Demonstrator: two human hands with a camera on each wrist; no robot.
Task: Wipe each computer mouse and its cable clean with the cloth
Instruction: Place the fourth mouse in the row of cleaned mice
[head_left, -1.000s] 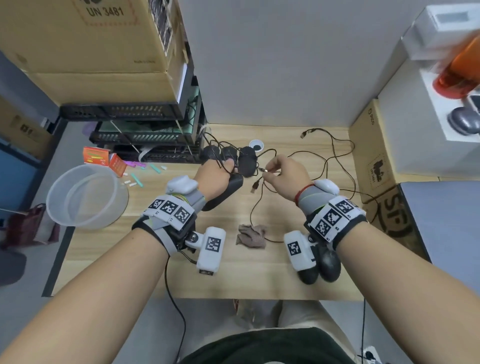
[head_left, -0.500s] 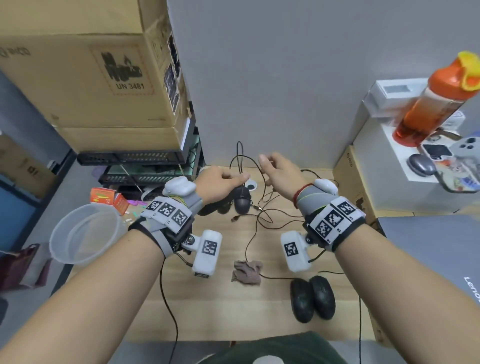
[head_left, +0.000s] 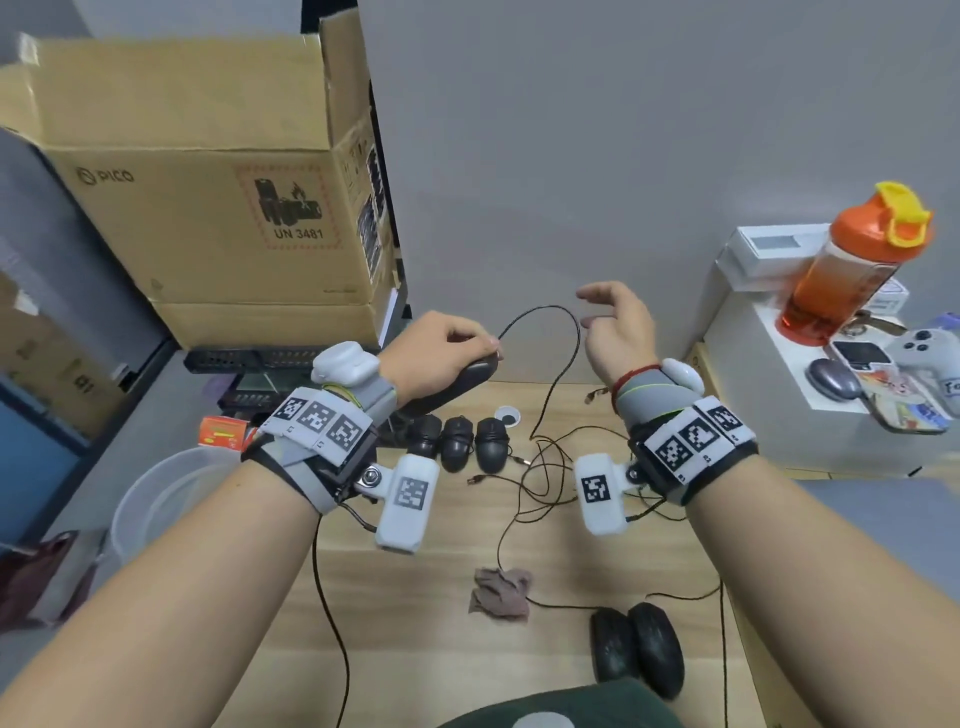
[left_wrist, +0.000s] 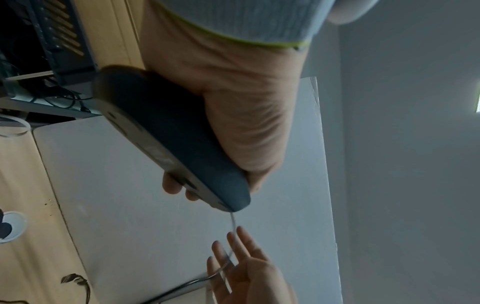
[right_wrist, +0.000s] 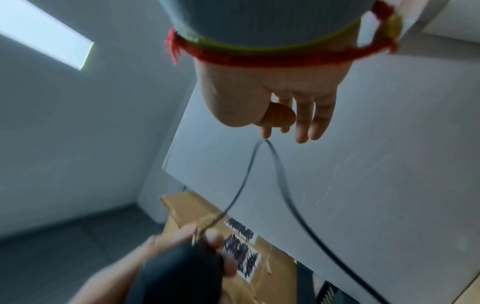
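Note:
My left hand (head_left: 441, 351) grips a black mouse (head_left: 467, 378) and holds it up above the wooden table (head_left: 441, 623); the left wrist view shows the mouse's underside (left_wrist: 166, 131). Its thin black cable (head_left: 563, 312) arcs up from the mouse's front and drops to the table. My right hand (head_left: 613, 322) is raised beside that loop with its fingers (right_wrist: 302, 123) straight and holding nothing; the top of the cable loop (right_wrist: 262, 143) sits right at the fingertips. A crumpled brown cloth (head_left: 501, 592) lies on the table below.
Three black mice (head_left: 457, 441) stand in a row at the back, with tangled cables (head_left: 545, 467) beside them. Two more mice (head_left: 636, 654) lie at the front right. A cardboard box (head_left: 208, 182), a clear tub (head_left: 150, 499) and an orange bottle (head_left: 852, 270) flank the table.
Both hands have risen from the table. The left hand lifted the mouse, and the right hand stopped pinching the cable, opened and moved right. The head view tilted upward.

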